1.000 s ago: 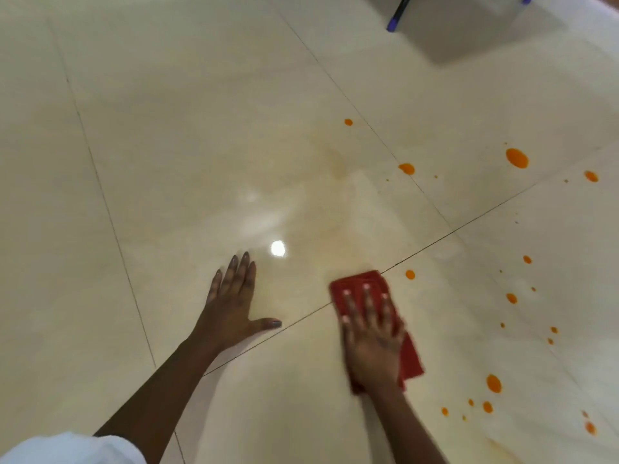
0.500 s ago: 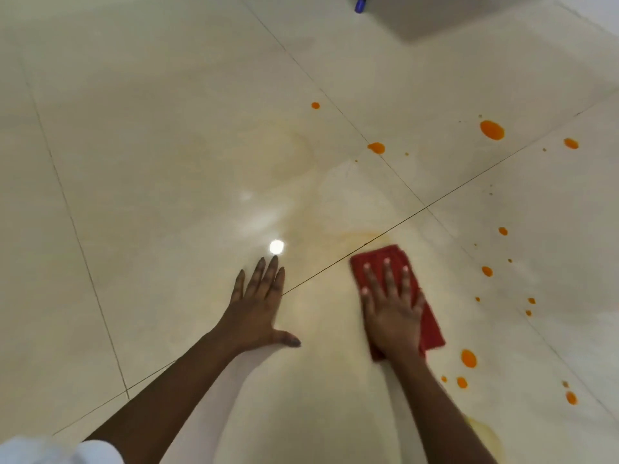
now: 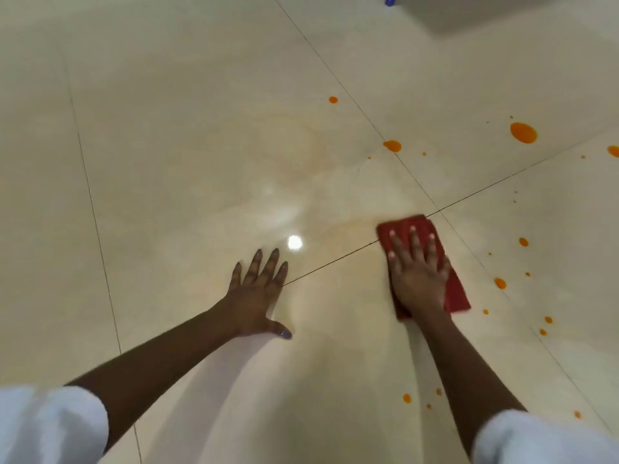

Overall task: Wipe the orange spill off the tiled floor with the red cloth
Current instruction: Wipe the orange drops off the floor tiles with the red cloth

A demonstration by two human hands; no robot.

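My right hand (image 3: 418,276) lies flat with straight fingers on the folded red cloth (image 3: 455,293), pressing it to the cream tiled floor (image 3: 201,145) where two grout lines cross. My left hand (image 3: 259,293) is spread flat on the floor to the left, holding nothing. Orange drops dot the tiles to the right: a large drop (image 3: 523,132) far right, another drop (image 3: 392,145) on a grout line, a small drop (image 3: 333,99) farther away, and several small ones near the cloth and by my right forearm. A faint orange smear (image 3: 351,226) lies left of the cloth.
A blue leg tip (image 3: 389,0) of some furniture and its grey shadow (image 3: 502,11) show at the top right. A bright light reflection (image 3: 294,242) glints on the glossy tile near my left fingertips. My white sleeves fill the lower corners.
My right hand has slid the cloth forward across the grout line, and the drop in front of the cloth is gone. My left hand stays planted. The view has shifted forward.
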